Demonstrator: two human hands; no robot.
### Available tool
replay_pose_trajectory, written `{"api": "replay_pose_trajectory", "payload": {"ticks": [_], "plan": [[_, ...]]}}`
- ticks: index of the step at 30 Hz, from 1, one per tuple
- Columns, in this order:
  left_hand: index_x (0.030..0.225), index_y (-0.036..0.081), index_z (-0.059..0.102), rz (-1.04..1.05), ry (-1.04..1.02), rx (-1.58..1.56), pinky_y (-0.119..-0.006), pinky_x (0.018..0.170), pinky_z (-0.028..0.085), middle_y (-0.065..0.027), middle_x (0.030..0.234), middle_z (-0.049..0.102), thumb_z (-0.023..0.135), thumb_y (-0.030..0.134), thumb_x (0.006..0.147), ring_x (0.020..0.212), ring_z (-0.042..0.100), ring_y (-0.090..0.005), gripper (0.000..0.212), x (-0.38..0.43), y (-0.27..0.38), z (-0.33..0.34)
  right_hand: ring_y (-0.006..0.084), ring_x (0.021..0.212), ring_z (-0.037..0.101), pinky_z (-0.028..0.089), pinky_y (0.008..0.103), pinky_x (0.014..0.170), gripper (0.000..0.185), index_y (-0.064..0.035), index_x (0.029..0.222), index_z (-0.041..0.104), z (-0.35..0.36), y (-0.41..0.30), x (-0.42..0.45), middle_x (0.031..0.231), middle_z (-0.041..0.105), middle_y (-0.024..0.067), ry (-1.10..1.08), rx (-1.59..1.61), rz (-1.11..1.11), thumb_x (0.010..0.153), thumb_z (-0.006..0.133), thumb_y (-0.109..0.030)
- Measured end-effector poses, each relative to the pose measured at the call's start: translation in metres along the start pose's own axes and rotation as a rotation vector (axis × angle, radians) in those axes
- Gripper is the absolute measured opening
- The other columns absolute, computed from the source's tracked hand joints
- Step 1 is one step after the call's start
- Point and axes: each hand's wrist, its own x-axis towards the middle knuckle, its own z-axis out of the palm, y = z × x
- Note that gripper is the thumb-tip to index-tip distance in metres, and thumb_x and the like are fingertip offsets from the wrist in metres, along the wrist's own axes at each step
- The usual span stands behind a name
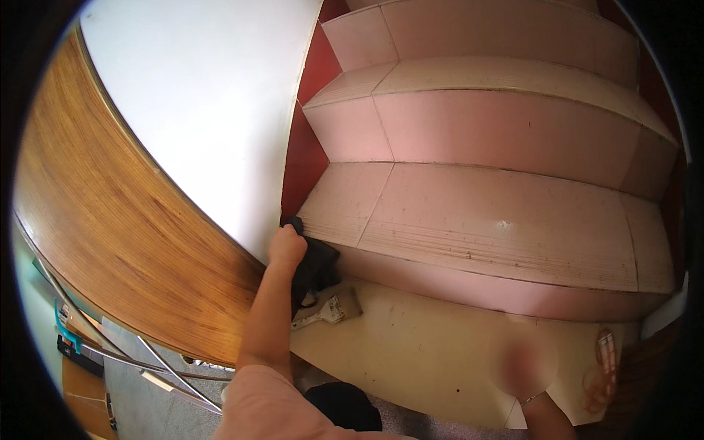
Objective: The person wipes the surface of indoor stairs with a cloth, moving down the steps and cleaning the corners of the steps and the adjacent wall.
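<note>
My left hand (287, 246) grips a black cloth (316, 267) where the red skirting meets the lowest tiled step (352, 212). The cloth hangs down over the step's front edge. Below it, a paintbrush (327, 313) with a pale handle and worn bristles lies on the beige landing tile (418, 330). My right hand (520, 363) is over the landing at the lower right. A blur covers its fingers, so whether it holds anything cannot be seen.
Pink-beige tiled stairs rise ahead, with red skirting (308, 137) and a white wall (203, 110) on the left. A curved wood-grain panel (137, 220) stands beside my left arm. Reddish-brown markings (602, 374) show at the landing's right. Metal rods (148, 363) cross at lower left.
</note>
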Motion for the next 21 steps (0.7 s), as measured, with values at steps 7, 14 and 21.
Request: {"api": "replay_pose_trajectory", "payload": {"ticks": [7, 14, 21], "plan": [[0.085, 0.003, 0.060, 0.237, 0.017, -0.211, -0.043, 0.078, 0.043, -0.0178, 0.096, 0.058, 0.048, 0.016, 0.068, 0.092, 0.054, -0.0350, 0.024, -0.034, 0.060, -0.014, 0.0100, 0.078, 0.049, 0.043, 0.0240, 0.067, 0.030, -0.0132, 0.108, 0.049, -0.003, 0.000, 0.005, 0.089, 0.052, -0.0025, -0.013, -0.037, 0.022, 0.091, 0.037, -0.034], [0.089, 0.003, 0.057, 0.725, -0.276, -0.443, -0.039, 0.080, 0.043, -0.0175, 0.097, 0.056, 0.052, 0.017, 0.073, 0.092, 0.052, -0.0347, 0.022, -0.080, 0.130, -0.014, 0.0089, 0.075, 0.048, 0.043, 0.0228, 0.065, 0.028, -0.0142, 0.106, 0.050, -0.004, -0.002, 0.008, 0.086, 0.051, -0.0038, -0.032, -0.081, 0.007, 0.091, 0.038, -0.035], [0.098, 0.010, 0.058, 0.362, 0.173, -0.031, -0.041, 0.076, 0.046, -0.0110, 0.101, 0.053, 0.056, 0.023, 0.076, 0.093, 0.053, -0.0295, 0.025, 0.000, 0.063, -0.030, 0.0078, 0.073, 0.047, 0.042, 0.0216, 0.063, 0.027, -0.0152, 0.103, 0.051, -0.009, -0.006, 0.001, 0.084, 0.051, -0.0051, -0.012, -0.078, -0.015, 0.091, 0.039, -0.036]]}}
